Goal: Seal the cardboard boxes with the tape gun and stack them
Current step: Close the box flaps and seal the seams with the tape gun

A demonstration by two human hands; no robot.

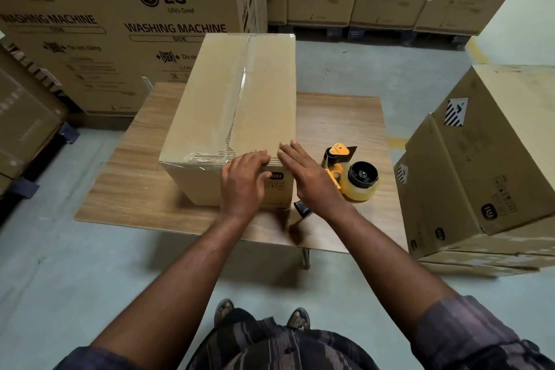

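Box [234, 105]: standing mid-worktop [339, 123], flaps closed.
Tape [240, 90]: clear strip along the top seam, wrinkled where it turns over the near edge.
Left hand [244, 180]: laid over the near top edge of the box, fingers pressing on the cardboard, closed round nothing.
Right hand [306, 173]: just beside the left, fingers straight and flat on the near right corner of the box top.
Tape gun [357, 177]: orange, lying on the worktop just right of the box, handle partly hidden behind the right wrist; whether touching it, cannot tell.
Stacked boxes [480, 165]: on the floor, right of the worktop.
Washing machine cartons [120, 24]: behind, at left.
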